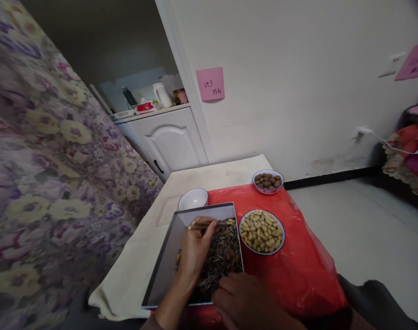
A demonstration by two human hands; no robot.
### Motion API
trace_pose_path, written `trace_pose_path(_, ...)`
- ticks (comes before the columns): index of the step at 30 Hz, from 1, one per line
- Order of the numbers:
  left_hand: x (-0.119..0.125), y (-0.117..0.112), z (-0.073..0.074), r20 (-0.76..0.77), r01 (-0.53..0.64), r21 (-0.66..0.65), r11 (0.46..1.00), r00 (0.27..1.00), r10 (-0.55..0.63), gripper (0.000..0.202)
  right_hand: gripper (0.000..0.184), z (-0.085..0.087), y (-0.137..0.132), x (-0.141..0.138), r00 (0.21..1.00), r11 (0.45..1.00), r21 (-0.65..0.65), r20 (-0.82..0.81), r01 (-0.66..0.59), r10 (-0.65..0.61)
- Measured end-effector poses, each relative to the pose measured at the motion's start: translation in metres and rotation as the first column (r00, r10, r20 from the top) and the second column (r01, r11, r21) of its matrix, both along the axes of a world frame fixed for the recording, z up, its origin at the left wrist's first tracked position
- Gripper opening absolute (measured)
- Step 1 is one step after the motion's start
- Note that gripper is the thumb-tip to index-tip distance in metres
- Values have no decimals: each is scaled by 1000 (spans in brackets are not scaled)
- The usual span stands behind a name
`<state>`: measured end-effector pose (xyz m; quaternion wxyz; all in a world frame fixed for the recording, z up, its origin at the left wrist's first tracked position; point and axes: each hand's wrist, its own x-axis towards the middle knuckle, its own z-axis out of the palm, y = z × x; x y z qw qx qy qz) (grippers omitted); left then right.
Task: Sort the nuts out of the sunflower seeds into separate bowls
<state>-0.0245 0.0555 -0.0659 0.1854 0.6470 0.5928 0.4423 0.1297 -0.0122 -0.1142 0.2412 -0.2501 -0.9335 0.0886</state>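
Note:
My left hand (194, 250) is closed around a pair of wooden chopsticks (209, 225), held over a metal tray (164, 270). The chopstick tips point right, above a heap of sunflower seeds (224, 254) in the tray's right half. My right hand (245, 300) rests at the tray's near right corner, fingers curled against the seeds; what it holds, if anything, is hidden. A bowl of peanuts in shells (262, 231) stands just right of the tray.
A small empty white bowl (193, 198) sits behind the tray; a bowl of brown nuts (267, 181) stands at the far edge of the red plastic sheet (298, 270). Floral fabric (47, 160) fills the left. A white cabinet (167, 137) and wall lie beyond.

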Motion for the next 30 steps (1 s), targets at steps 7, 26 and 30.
trace_pose_path(7, -1, 1, 0, -20, 13, 28, 1000, 1000, -13, 21, 8, 2, 0, 1, 1000, 1000, -25, 4, -8, 9)
trace_pose_path(26, 3, 6, -10, -57, 38, 0, 999, 998, -38, 19, 5, 3, -2, 1, 1000, 999, -41, -1, 2, -2)
trace_pose_path(30, 1, 5, -9, -69, 36, 7, 999, 997, -36, 19, 5, 6, -2, 1, 1000, 999, -37, 14, -3, 4)
